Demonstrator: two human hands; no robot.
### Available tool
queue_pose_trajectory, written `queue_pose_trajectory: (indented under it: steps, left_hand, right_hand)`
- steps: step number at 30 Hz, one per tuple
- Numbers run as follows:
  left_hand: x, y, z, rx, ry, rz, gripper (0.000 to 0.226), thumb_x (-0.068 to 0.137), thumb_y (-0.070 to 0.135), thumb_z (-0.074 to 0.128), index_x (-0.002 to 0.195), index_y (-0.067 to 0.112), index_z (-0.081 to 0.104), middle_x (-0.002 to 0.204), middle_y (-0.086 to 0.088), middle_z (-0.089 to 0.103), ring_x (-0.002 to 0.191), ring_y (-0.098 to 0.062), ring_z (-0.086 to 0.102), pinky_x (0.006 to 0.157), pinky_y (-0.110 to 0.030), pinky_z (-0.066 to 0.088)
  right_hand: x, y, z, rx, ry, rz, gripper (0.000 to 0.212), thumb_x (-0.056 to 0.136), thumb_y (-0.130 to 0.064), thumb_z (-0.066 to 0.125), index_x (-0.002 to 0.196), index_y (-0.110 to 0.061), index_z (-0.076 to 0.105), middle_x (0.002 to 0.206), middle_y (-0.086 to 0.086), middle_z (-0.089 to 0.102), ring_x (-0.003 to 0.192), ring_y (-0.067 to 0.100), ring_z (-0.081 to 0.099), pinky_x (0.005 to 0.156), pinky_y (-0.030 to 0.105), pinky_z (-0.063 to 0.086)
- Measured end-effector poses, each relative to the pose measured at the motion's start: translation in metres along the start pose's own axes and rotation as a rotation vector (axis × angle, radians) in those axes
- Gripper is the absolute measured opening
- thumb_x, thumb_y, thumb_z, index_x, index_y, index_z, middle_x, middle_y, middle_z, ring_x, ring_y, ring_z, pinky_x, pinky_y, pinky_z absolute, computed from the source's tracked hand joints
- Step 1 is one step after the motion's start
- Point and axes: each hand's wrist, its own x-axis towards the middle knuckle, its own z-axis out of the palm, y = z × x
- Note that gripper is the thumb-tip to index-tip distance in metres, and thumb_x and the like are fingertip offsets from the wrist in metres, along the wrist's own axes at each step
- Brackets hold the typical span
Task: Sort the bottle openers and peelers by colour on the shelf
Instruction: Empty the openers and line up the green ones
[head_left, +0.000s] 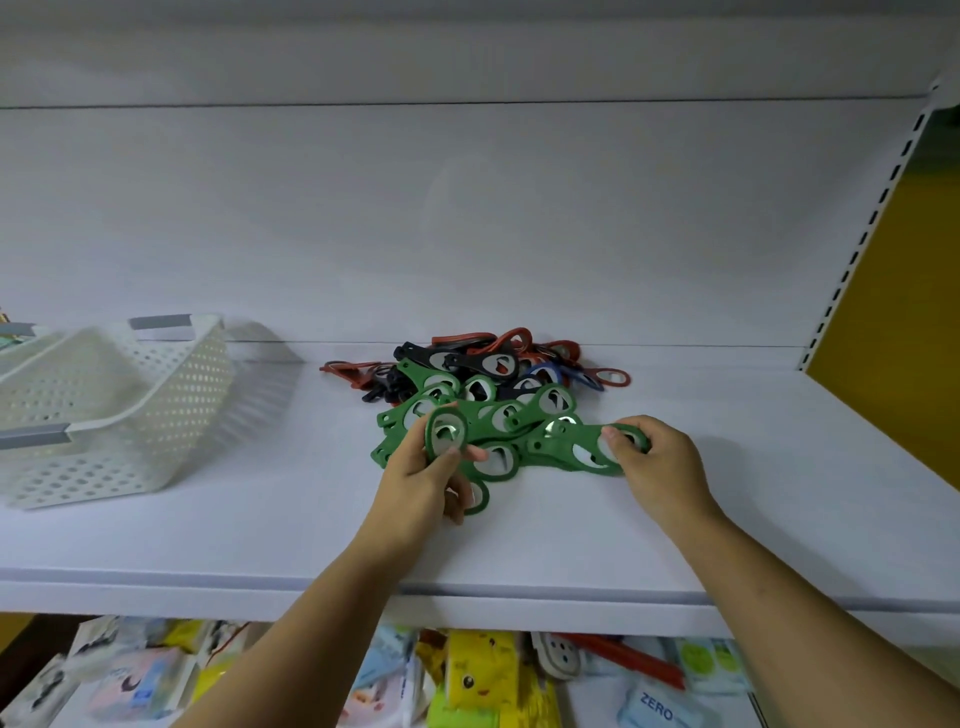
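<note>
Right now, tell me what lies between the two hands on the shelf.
In the head view, overlapping green openers fill the stretch between the left hand and the right hand; each hand grips one.

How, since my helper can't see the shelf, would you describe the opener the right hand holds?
On the white shelf, right of the perforated basket, lies a mixed pile of openers. The right hand pinches the green opener at the pile's front right, the rightmost green one.

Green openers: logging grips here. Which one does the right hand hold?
The rightmost green opener, at the heap's right edge; the right hand pinches its outer end. The left hand grips another.
</note>
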Motion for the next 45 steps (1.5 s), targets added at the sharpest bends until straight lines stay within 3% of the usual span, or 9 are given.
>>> queue_pose_trajectory:
  steps: [8, 11, 16, 22, 26, 29, 32, 36, 45]
  left_hand:
    - [0.005, 0.001, -0.010, -0.570, -0.196, -0.297, 0.040, 0.088, 0.018, 0.046, 0.126, 0.025, 0.054, 0.066, -0.003, 0.043, 0.049, -0.011, 0.031, 0.037, -0.020, 0.029]
    - [0.005, 0.004, -0.006, -0.600, -0.222, -0.413, 0.032, 0.096, 0.024, 0.041, 0.120, 0.010, 0.057, 0.067, -0.007, 0.048, 0.058, -0.020, 0.048, 0.052, -0.029, 0.048]
    - [0.004, 0.005, -0.005, -0.464, -0.287, -0.450, 0.039, 0.100, 0.036, 0.034, 0.114, 0.006, 0.055, 0.097, -0.021, 0.069, 0.097, -0.038, 0.066, 0.083, -0.044, 0.055]
    - [-0.001, 0.008, -0.008, -0.275, -0.505, -0.377, 0.051, 0.089, 0.048, 0.038, 0.119, 0.013, 0.059, 0.113, -0.016, 0.069, 0.090, -0.025, 0.070, 0.071, -0.028, 0.058]
    - [-0.002, 0.007, -0.010, -0.315, -0.510, -0.372, 0.023, 0.089, 0.018, 0.055, 0.107, 0.005, 0.060, 0.098, -0.016, 0.071, 0.060, -0.015, 0.066, 0.050, -0.020, 0.052]
    - [0.002, 0.001, -0.011, -0.403, -0.458, -0.352, 0.032, 0.083, 0.001, 0.056, 0.115, 0.006, 0.053, 0.082, -0.013, 0.064, 0.044, -0.011, 0.047, 0.038, -0.018, 0.037]
    - [0.008, -0.003, -0.012, -0.562, -0.383, -0.386, 0.064, 0.078, -0.008, 0.040, 0.133, 0.025, 0.046, 0.076, -0.013, 0.053, 0.043, -0.011, 0.038, 0.034, -0.017, 0.032]
    - [0.007, -0.001, -0.009, -0.520, -0.287, -0.412, 0.055, 0.083, -0.005, 0.032, 0.129, 0.020, 0.048, 0.085, -0.019, 0.062, 0.046, -0.015, 0.043, 0.033, -0.018, 0.033]
    - [0.005, 0.003, -0.006, -0.573, -0.291, -0.472, 0.032, 0.091, 0.009, 0.043, 0.123, 0.010, 0.047, 0.067, -0.005, 0.043, 0.045, -0.010, 0.037, 0.032, -0.016, 0.030]
  right_hand:
    - [-0.002, -0.004, -0.004, 0.111, 0.163, -0.045, 0.012, 0.092, -0.018, 0.059, 0.081, -0.018, 0.064, 0.076, -0.003, 0.064, 0.067, 0.010, 0.061, 0.059, 0.020, 0.044]
    - [-0.010, -0.016, -0.006, 0.252, 0.018, -0.029, 0.019, 0.095, -0.017, 0.054, 0.077, -0.020, 0.058, 0.068, 0.001, 0.057, 0.039, 0.008, 0.049, 0.042, 0.017, 0.042]
    - [-0.021, -0.039, 0.001, 0.239, -0.361, 0.005, 0.009, 0.088, -0.012, 0.065, 0.083, -0.018, 0.069, 0.061, 0.002, 0.055, 0.046, 0.010, 0.047, 0.047, 0.020, 0.042]
    - [-0.029, -0.075, 0.025, 0.254, -0.453, -0.138, 0.018, 0.078, -0.010, 0.076, 0.086, -0.024, 0.068, 0.074, -0.008, 0.068, 0.062, 0.004, 0.060, 0.055, 0.020, 0.050]
    - [-0.030, -0.073, 0.038, -0.044, -0.387, -0.298, 0.033, 0.075, -0.024, 0.080, 0.106, -0.024, 0.070, 0.092, -0.013, 0.059, 0.072, 0.001, 0.054, 0.061, 0.010, 0.043]
    - [-0.027, -0.059, 0.029, -0.144, -0.304, -0.339, 0.035, 0.082, -0.029, 0.072, 0.116, -0.022, 0.066, 0.096, -0.012, 0.053, 0.071, 0.002, 0.051, 0.062, 0.010, 0.040]
    - [-0.015, -0.030, 0.004, -0.332, -0.111, -0.230, 0.031, 0.085, -0.030, 0.068, 0.112, -0.016, 0.067, 0.110, -0.001, 0.057, 0.095, 0.014, 0.057, 0.076, 0.022, 0.043]
    - [-0.015, 0.007, -0.024, -0.618, -0.199, -0.098, 0.057, 0.084, -0.050, 0.062, 0.127, -0.013, 0.058, 0.132, 0.000, 0.049, 0.124, 0.020, 0.042, 0.103, 0.033, 0.037]
    - [-0.017, 0.009, -0.030, -0.299, -0.106, -0.084, 0.016, 0.084, -0.025, 0.070, 0.077, -0.018, 0.057, 0.080, -0.002, 0.060, 0.080, 0.019, 0.053, 0.064, 0.029, 0.039]
